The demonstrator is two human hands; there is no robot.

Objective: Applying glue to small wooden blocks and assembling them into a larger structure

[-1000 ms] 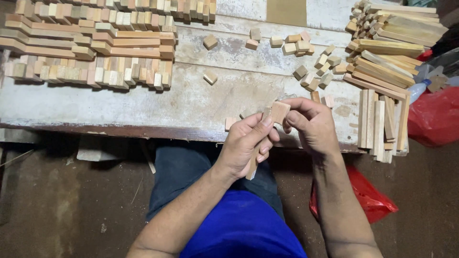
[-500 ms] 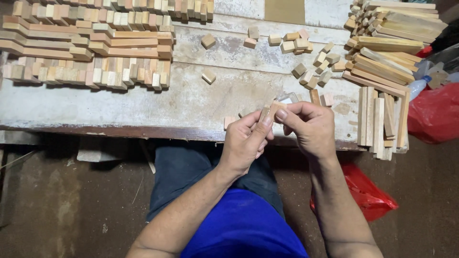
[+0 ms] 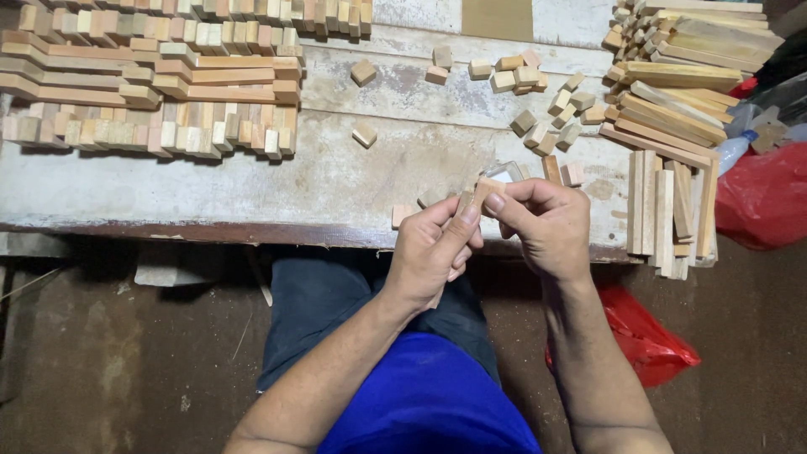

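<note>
- Head view: left hand [image 3: 433, 252] and right hand [image 3: 546, 227] meet at the near edge of the workbench [image 3: 252, 193], fingers of both pinched together on a small wooden piece [image 3: 481, 190].
- Step, as judged: fitting or checking the piece in hand.
- Next move calls for a steady two-handed pinch; loose wooden blocks [image 3: 546, 92] lie behind, stacked sticks [image 3: 672, 109] to the right.

Blue shirt [image 3: 433, 403], dark trousers [image 3: 328, 311], bare forearms w/ bare hands [image 3: 433, 248].

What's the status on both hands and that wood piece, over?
Left hand and right hand pinch one small wooden piece together. Held over workbench edge. Nothing in the way.
</note>
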